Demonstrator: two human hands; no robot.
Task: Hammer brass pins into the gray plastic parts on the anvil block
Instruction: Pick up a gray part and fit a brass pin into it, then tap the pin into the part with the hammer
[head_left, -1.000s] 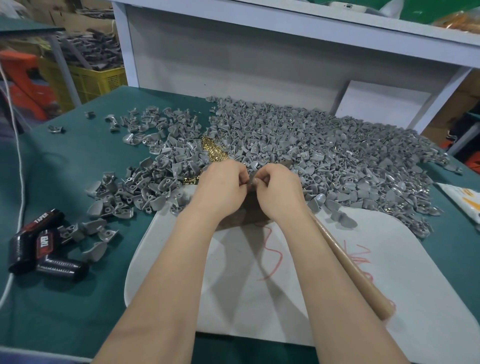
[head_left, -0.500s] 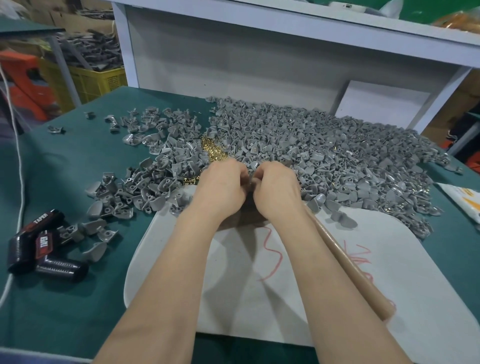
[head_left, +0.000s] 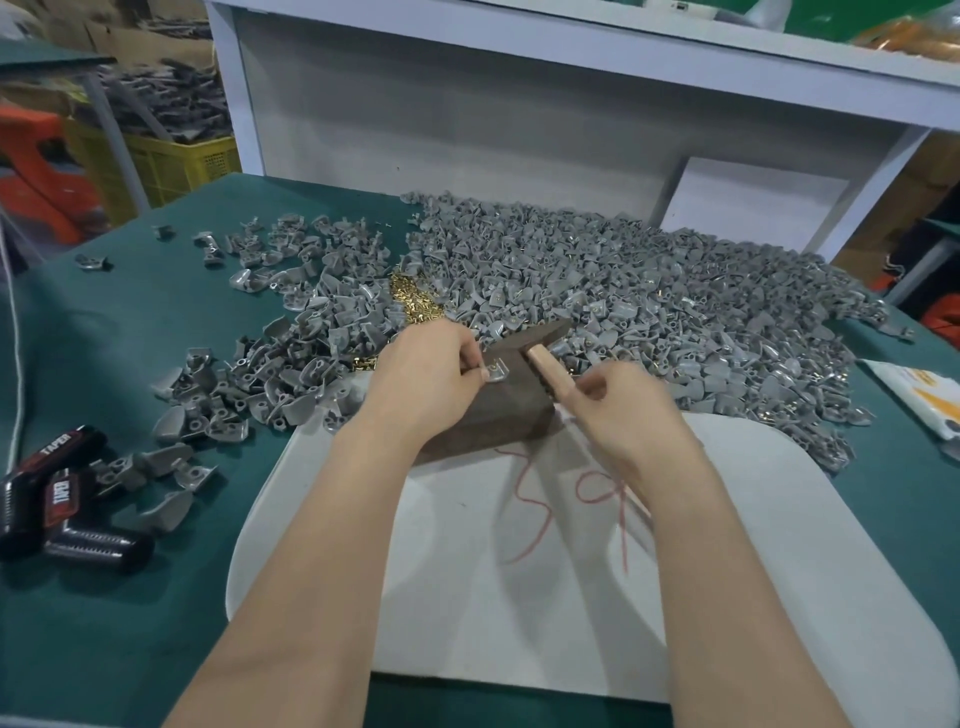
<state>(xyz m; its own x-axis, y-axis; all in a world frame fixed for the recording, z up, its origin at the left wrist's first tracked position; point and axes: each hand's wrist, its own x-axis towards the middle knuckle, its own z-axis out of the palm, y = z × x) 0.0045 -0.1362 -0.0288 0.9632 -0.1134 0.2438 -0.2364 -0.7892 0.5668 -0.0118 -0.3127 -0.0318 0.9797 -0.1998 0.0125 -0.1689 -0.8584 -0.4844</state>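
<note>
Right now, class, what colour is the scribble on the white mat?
The scribble is red, seen best in the head view.

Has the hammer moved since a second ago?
Yes. The hammer, whose handle earlier lay along the white mat, is now raised in the right hand, head above the anvil block.

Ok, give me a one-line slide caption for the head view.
Left hand pinches a gray part on the block while the right hand holds the hammer close by.
</note>
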